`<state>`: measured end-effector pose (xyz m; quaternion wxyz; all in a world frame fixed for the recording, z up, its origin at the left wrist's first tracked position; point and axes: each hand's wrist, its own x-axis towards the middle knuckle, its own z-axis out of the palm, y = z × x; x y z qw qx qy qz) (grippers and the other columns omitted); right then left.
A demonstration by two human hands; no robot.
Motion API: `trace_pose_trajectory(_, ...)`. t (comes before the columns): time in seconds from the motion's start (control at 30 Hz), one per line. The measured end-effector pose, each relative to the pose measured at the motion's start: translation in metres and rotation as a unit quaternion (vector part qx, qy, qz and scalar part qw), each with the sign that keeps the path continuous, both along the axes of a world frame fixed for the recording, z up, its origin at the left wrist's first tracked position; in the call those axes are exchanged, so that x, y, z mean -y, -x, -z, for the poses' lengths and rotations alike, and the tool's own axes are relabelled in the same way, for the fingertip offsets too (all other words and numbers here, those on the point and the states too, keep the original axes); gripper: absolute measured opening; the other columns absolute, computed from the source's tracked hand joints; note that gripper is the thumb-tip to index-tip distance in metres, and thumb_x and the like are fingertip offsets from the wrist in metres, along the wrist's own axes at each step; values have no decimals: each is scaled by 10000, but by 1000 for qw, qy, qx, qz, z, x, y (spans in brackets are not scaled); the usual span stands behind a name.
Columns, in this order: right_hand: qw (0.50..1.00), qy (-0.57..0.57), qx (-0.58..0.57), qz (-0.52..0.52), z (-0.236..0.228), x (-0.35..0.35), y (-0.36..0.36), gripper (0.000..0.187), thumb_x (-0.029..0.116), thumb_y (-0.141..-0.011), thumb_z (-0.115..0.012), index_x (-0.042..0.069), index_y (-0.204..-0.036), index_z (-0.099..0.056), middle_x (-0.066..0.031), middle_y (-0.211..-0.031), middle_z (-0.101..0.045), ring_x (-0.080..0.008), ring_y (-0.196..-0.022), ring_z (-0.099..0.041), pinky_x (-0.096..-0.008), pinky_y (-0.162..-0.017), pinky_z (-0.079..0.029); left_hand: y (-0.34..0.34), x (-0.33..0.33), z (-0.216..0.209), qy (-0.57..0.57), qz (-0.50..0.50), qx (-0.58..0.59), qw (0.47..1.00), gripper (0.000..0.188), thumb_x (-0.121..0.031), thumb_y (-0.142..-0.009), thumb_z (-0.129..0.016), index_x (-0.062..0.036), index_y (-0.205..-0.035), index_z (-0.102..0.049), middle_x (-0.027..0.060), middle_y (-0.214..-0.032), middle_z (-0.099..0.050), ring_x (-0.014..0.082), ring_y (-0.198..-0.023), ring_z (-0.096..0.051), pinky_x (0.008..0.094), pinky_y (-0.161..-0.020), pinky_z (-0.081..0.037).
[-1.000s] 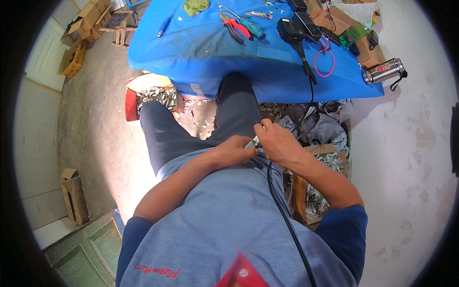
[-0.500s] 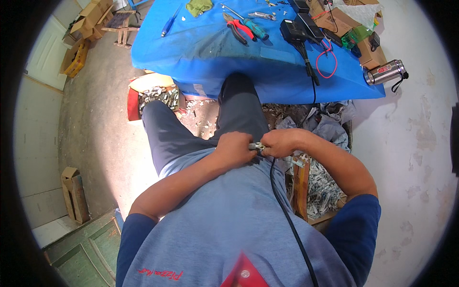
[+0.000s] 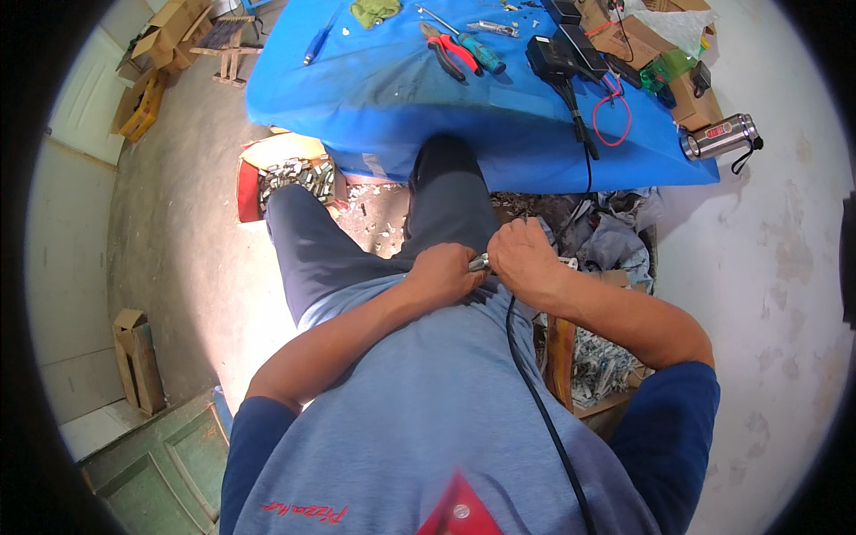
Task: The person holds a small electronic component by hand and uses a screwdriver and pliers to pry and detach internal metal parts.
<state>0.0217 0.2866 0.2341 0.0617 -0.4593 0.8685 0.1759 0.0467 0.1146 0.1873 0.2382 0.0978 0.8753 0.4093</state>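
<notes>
Over my lap, my left hand [image 3: 446, 270] is closed around a small silvery metal piece [image 3: 480, 262], whose end sticks out toward the right. My right hand [image 3: 526, 260] is closed against that end, knuckles up, and its fingertips are hidden. What it grips cannot be made out. A small whitish thing [image 3: 568, 262] shows beside my right wrist; whether I hold it is unclear. From under my hands a black cable [image 3: 535, 392] runs down over my shirt.
Ahead, a blue-covered table [image 3: 374, 98] bears red-handled pliers [image 3: 453, 55], a teal screwdriver [image 3: 481, 53], black adapters [image 3: 553, 61] and a steel flask [image 3: 720, 136]. A box of small metal parts [image 3: 250, 192] stands left of my knee; a box of silvery scraps [image 3: 602, 366] stands right.
My right hand has turned over, knuckles now up, and its fingers have risen slightly. It covers more of the metal piece's end. My left hand stays nearly in place.
</notes>
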Motion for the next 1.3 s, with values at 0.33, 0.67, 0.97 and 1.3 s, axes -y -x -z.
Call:
trace_pose_trajectory(0.33,992,-7,-123,-31,1,11,15,312,163,-781,-541,-53,-987,-632,-236,-990,-615,-349,-1035,-568,-483,-1082,-314,4,-3,5,-60,-51,50,996,506,-461,-834,-640,42,-879,-680,243,-738,-641,359,-735,-647,445,-670,-476)
trace_pose_trajectory(0.67,956,270,-35,-114,3,-15,22,87,127,-719,-593,61,-729,-538,-83,-674,-518,-248,-732,-555,-389,-858,-452,1,17,-10,-186,-33,179,966,452,-450,-864,-652,-10,-765,-632,-6,-626,-516,81,-572,-445,285,-500,-347)
trace_pose_trajectory(0.97,978,138,82,-131,-45,-27,5,118,182,-750,-618,95,-703,-553,-53,-620,-540,-219,-635,-537,-333,-702,-399,0,17,-19,-204,96,163,960,478,-467,-859,-677,10,-859,-639,12,-699,-562,118,-600,-476,312,-551,-392)
trace_pose_trajectory(1.3,968,167,152,-105,-56,-25,8,251,253,-808,-639,83,-644,-554,-67,-606,-537,-232,-685,-524,-348,-835,-389,-1,2,-34,26,147,-139,979,332,-315,-782,-702,-22,-938,-694,225,-765,-649,384,-722,-637,431,-653,-485)
